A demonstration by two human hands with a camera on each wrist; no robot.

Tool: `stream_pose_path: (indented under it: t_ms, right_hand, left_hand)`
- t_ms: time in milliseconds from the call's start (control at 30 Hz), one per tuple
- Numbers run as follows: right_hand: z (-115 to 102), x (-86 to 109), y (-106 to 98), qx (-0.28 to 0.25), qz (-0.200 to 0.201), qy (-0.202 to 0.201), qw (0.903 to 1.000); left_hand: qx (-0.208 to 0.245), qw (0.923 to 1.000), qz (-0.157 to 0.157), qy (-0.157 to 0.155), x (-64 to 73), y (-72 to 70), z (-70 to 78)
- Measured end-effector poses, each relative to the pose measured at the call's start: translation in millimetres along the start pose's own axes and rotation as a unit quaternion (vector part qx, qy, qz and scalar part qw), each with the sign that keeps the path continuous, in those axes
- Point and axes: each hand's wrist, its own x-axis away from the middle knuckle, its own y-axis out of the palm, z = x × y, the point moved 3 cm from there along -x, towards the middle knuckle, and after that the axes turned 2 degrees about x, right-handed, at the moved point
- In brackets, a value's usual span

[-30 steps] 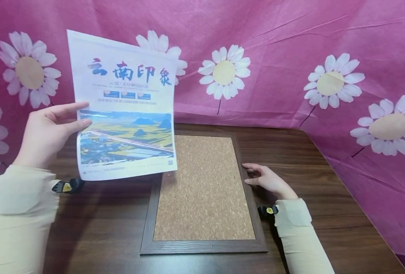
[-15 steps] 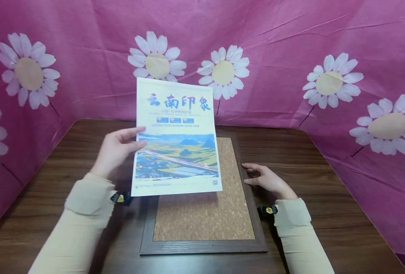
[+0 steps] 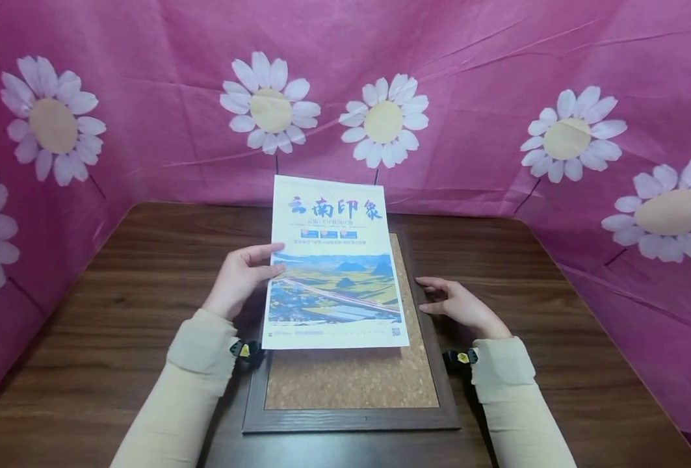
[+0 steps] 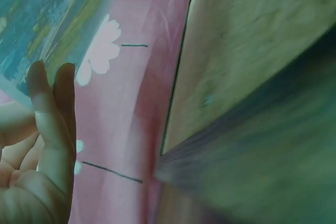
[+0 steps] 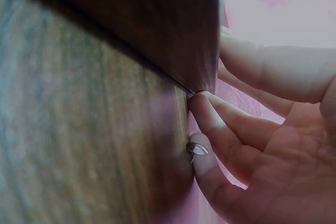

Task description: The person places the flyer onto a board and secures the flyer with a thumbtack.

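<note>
My left hand (image 3: 241, 276) pinches the left edge of a printed poster sheet (image 3: 333, 286) between thumb and fingers. Blue-purple Chinese characters top the sheet, with a landscape picture below. It is held tilted above a cork board (image 3: 351, 383) in a dark wooden frame, hiding the board's upper part. In the left wrist view, the fingertips (image 4: 38, 74) show against the sheet. My right hand (image 3: 459, 304) touches the right side of the frame with its fingers and thumb. Close by those fingers, a metal thumbtack (image 5: 197, 149) is visible in the right wrist view; whether it is touched I cannot tell.
The cork board lies on a dark wood-grain table (image 3: 117, 305). Behind and along both sides of the table hangs a pink cloth (image 3: 468, 78) printed with white daisies. A small black camera sits at each wrist.
My left hand has brought the sheet rightward and down, from left of the board to over its upper part. The right hand stays at the frame's right side.
</note>
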Motion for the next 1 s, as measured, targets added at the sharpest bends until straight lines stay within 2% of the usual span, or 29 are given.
stream_pose_path:
  t_ms: [167,300,467,767,867,1000]
  right_hand:
    - [0,-0.5,1,-0.003,-0.002,0.004,1.0]
    - [1,-0.2,1,-0.003,-0.003,0.01,0.9999]
    - [0,-1.6,0,-0.007,-0.006,0.015,0.9998]
    - [1,-3.7,0,-0.022,-0.006,0.023,0.9995]
    - [1,-3.7,0,-0.02,-0.003,0.018,0.9996]
    - [0,-3.4,1,-0.022,-0.004,0.02,0.9996]
  left_hand:
    - [-0.004,0.9997,-0.018,-0.013,-2.8,7.1,-10.8]
    - [0.003,0.9991,-0.035,-0.021,-3.3,10.0,-13.1]
    - [0.001,0.9963,-0.07,-0.049,-1.6,11.1,-16.1]
    - [-0.017,0.9839,-0.167,-0.061,-2.6,15.0,-27.9]
    - [-0.033,0.9797,-0.188,-0.063,-2.5,15.9,-29.5]
    - [-0.075,0.9743,-0.207,-0.049,0.2,16.3,-26.4]
